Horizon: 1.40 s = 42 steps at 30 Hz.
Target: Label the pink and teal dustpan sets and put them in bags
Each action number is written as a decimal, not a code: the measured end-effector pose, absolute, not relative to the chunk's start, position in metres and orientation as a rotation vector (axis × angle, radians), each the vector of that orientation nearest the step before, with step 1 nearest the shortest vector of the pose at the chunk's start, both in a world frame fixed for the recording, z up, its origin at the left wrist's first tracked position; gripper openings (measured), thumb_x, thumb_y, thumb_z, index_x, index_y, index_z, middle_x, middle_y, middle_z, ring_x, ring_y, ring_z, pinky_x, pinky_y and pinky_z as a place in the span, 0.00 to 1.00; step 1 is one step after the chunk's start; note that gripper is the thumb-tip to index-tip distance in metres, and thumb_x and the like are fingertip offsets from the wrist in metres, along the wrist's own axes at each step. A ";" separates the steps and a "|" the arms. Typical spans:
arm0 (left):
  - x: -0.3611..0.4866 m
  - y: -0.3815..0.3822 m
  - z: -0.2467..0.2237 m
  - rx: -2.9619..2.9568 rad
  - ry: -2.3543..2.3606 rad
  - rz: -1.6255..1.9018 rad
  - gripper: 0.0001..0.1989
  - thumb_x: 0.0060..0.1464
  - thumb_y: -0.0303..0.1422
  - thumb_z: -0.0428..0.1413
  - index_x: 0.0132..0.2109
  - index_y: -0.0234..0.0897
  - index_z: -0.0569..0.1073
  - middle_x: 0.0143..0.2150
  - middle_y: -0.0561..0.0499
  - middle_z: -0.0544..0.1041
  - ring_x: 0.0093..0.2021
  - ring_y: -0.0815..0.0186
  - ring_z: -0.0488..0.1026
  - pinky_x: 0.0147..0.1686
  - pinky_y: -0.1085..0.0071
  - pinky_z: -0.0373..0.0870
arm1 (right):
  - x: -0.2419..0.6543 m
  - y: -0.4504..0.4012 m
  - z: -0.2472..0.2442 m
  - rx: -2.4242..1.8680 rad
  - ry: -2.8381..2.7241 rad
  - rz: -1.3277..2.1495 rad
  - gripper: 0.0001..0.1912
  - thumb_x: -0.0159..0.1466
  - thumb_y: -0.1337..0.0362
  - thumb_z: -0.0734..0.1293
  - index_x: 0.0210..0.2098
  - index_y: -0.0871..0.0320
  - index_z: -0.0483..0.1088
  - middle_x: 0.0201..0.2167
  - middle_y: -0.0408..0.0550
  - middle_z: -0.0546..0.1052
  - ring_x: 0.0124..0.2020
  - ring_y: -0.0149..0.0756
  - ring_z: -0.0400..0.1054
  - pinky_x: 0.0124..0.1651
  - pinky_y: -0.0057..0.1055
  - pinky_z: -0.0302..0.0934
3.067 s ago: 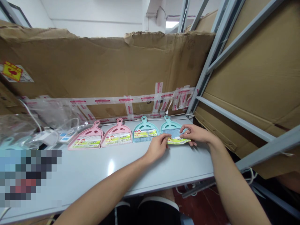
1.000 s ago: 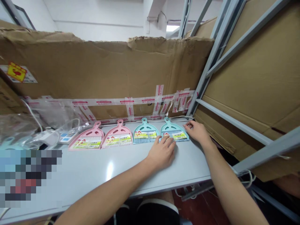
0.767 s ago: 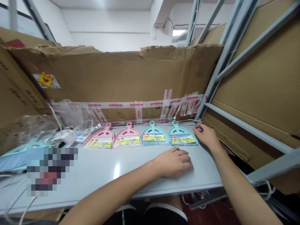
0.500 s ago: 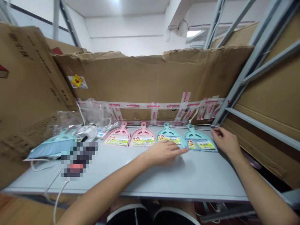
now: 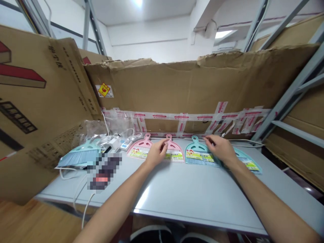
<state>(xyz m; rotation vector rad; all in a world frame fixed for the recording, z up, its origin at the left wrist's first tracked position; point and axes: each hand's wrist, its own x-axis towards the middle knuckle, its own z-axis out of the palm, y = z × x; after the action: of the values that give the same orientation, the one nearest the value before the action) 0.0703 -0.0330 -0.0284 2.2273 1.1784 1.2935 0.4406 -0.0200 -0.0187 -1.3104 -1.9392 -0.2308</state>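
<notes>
Side by side on the grey table lie two pink dustpan-and-brush sets, the left one point(image 5: 138, 148) and the right one point(image 5: 176, 150), each with a printed label. To their right are two teal sets, one point(image 5: 198, 153) in full sight and an outer one point(image 5: 249, 162) partly hidden by my wrist. My left hand point(image 5: 157, 152) is over the gap between the pink sets, fingers loosely bent near the right one's handle, holding nothing I can see. Loosely curled, my right hand point(image 5: 220, 148) hovers between the teal sets, covering the outer one's handle; a gap shows between thumb and fingers.
Another teal dustpan with a blue brush point(image 5: 81, 155) lies at the left, beside clear plastic wrapping point(image 5: 113, 123), white cables and a pixelated dark object point(image 5: 106, 172). A taped cardboard sheet point(image 5: 177, 87) stands along the back. Metal shelf bars point(image 5: 291, 91) rise at the right.
My left hand has moved left from the teal sets to the pink ones. My right hand has gone from the outer teal set's right side to between the teal sets. The view has shifted left.
</notes>
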 end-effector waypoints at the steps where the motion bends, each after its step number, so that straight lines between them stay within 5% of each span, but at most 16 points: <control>1: 0.069 -0.032 -0.030 2.261 1.187 1.286 0.19 0.75 0.39 0.53 0.62 0.36 0.82 0.37 0.49 0.84 0.34 0.63 0.76 0.41 0.67 0.71 | 0.436 -0.023 -0.025 -1.269 -1.956 -0.281 0.18 0.77 0.53 0.64 0.46 0.56 0.83 0.45 0.57 0.88 0.45 0.52 0.83 0.48 0.42 0.72; 8: 0.071 -0.026 -0.036 2.282 1.168 1.263 0.16 0.73 0.36 0.55 0.57 0.40 0.85 0.45 0.46 0.88 0.41 0.58 0.82 0.46 0.64 0.75 | 0.444 -0.037 -0.053 -1.242 -1.970 -0.200 0.17 0.77 0.54 0.64 0.46 0.54 0.83 0.39 0.53 0.88 0.37 0.48 0.82 0.44 0.40 0.72; 14: 0.062 -0.004 -0.042 1.780 1.159 1.441 0.17 0.69 0.44 0.60 0.54 0.38 0.84 0.36 0.49 0.82 0.35 0.62 0.77 0.39 0.67 0.73 | 0.455 -0.036 -0.048 -1.305 -1.831 -0.088 0.21 0.75 0.48 0.65 0.42 0.55 0.83 0.23 0.46 0.78 0.23 0.40 0.72 0.34 0.36 0.63; 18: 0.050 0.012 -0.034 1.258 0.921 1.596 0.21 0.62 0.42 0.68 0.60 0.45 0.80 0.63 0.43 0.80 0.45 0.63 0.80 0.40 0.69 0.77 | 0.455 -0.036 -0.045 -1.299 -1.798 -0.069 0.21 0.75 0.47 0.66 0.41 0.56 0.83 0.21 0.44 0.76 0.22 0.38 0.69 0.33 0.35 0.61; 20: 0.043 0.018 -0.028 1.059 0.796 1.666 0.22 0.61 0.38 0.69 0.61 0.47 0.81 0.69 0.44 0.76 0.51 0.61 0.80 0.43 0.68 0.79 | 0.455 -0.036 -0.045 -1.290 -1.805 -0.067 0.21 0.74 0.47 0.66 0.41 0.56 0.83 0.21 0.44 0.76 0.22 0.38 0.69 0.33 0.35 0.61; 26: 0.012 0.023 -0.014 0.567 0.606 1.867 0.12 0.68 0.38 0.63 0.53 0.41 0.84 0.60 0.43 0.81 0.48 0.64 0.81 0.48 0.68 0.82 | 0.451 -0.038 -0.047 -1.278 -1.871 -0.014 0.21 0.74 0.46 0.66 0.41 0.55 0.83 0.22 0.45 0.77 0.23 0.38 0.69 0.33 0.35 0.62; 42: -0.018 0.036 -0.019 0.171 0.540 1.907 0.13 0.79 0.41 0.54 0.48 0.38 0.77 0.33 0.55 0.78 0.26 0.74 0.73 0.26 0.79 0.71 | 0.445 -0.040 -0.042 -1.311 -1.928 0.080 0.24 0.75 0.44 0.64 0.41 0.55 0.83 0.22 0.45 0.77 0.22 0.39 0.68 0.33 0.36 0.60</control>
<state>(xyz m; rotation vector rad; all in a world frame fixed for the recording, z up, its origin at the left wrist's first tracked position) -0.0176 0.0361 -0.0185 0.1711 0.5404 1.9065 0.4448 -0.0396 -0.0421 -1.3111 -1.9277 0.0804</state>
